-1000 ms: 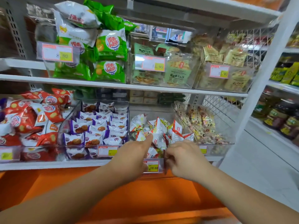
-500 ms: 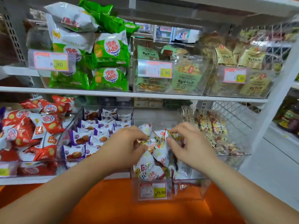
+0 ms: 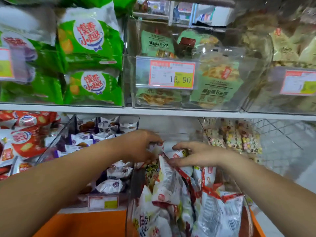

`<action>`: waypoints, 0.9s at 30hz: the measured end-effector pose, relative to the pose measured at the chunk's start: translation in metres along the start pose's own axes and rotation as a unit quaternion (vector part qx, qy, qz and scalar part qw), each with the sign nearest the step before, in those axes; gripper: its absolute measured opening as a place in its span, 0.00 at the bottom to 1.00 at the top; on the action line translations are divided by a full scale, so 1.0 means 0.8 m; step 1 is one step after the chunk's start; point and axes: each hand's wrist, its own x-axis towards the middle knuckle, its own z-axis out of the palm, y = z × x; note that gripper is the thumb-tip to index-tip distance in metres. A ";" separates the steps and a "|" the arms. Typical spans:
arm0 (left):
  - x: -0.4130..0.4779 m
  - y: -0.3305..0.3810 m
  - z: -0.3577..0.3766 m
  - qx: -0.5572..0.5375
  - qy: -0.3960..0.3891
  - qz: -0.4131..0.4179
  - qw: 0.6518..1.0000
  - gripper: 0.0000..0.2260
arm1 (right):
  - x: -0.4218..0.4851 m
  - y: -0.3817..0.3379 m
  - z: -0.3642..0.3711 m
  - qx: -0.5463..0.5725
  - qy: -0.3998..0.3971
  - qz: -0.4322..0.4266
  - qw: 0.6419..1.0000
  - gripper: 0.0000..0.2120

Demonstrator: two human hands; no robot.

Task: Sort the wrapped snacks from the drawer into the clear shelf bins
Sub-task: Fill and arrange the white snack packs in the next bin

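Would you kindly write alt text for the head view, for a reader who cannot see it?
A person's left hand and right hand grip red-and-white wrapped snacks at the back of a clear plastic bin that juts forward from the lower shelf. Purple-and-white snack packs lie to its left, and green bags sit on the shelf above.

Packets (image 3: 169, 190) crowd the middle bin (image 3: 132, 199) to its rim — open room only at its back, under the upper shelf (image 3: 171, 112).
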 end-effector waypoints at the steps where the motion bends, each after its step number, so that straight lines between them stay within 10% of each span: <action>1: 0.003 -0.001 -0.001 0.013 0.000 0.004 1.000 0.21 | 0.004 0.003 0.000 0.003 0.008 0.004 1.000 0.39; 12: -0.007 -0.013 -0.037 -0.081 0.111 -0.054 0.989 0.13 | 0.003 0.001 -0.002 0.026 0.302 -0.054 0.951 0.19; 27: 0.010 -0.012 -0.025 -0.044 -0.008 -0.093 0.995 0.16 | 0.001 -0.003 -0.003 -0.014 0.203 0.059 0.977 0.40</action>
